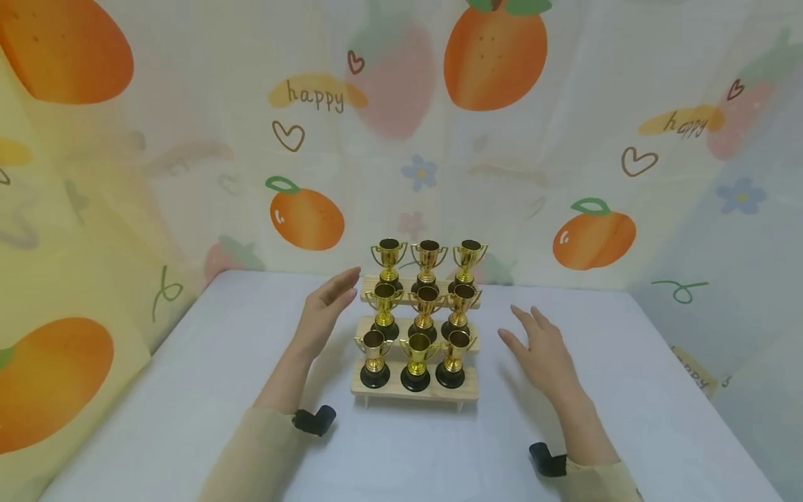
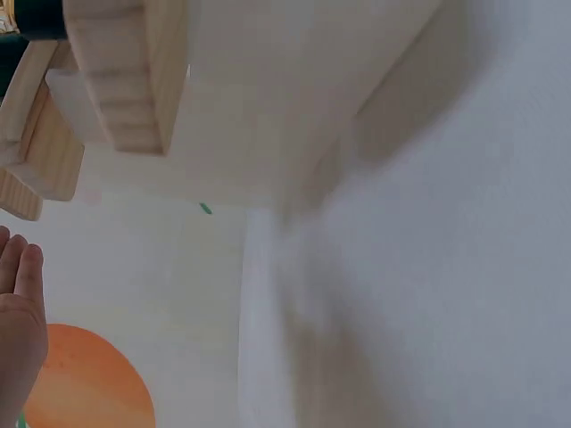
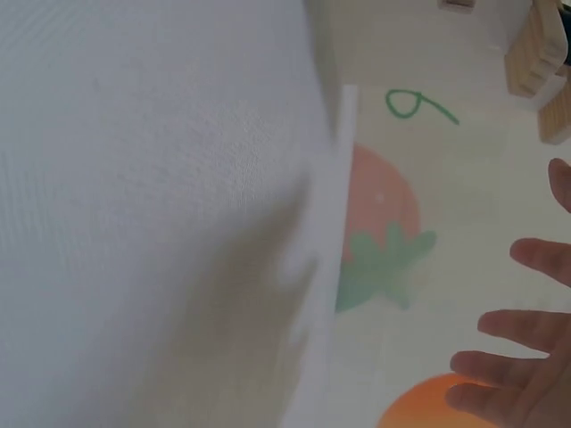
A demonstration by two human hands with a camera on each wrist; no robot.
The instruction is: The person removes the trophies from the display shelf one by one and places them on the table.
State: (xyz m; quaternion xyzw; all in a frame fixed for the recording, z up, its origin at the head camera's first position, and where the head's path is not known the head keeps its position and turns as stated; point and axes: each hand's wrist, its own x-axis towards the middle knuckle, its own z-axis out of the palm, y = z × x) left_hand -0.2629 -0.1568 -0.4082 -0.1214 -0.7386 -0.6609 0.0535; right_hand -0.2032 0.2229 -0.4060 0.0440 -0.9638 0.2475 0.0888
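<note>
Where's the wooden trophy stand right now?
In the head view, the wooden stand sits near the picture's centre on the white table, between the left arm and right arm, with fruit-print cloth behind.

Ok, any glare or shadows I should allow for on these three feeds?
Head view: small bright glints on the gold trophies, and the backdrop looks yellower at far left; left wrist view: dimmer, with broad, soft-edged shadows across the white table; right wrist view: also dim, a soft shadow with finger-like edges on the table, and the right hand cut off by the frame edge.
</note>
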